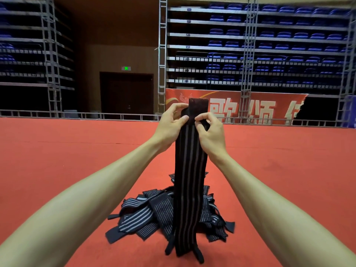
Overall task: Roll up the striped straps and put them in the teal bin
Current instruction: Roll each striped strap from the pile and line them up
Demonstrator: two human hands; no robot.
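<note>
Fingers [184, 118] of my left hand [170, 126] and right hand [211, 133] pinch the striped strap [189, 180] near its top end, one at each edge; it hangs lengthwise straight down to the pile [152, 214] on the red floor [57, 160]. I'd roll downward.

Dark striped strap [189, 180] hangs unrolled, upright, above piled straps [154, 214].

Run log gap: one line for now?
held strap: hanging, unrolled | left hand: pinches top | right hand: pinches top | strap pile: on floor | teal bin: unseen
</note>
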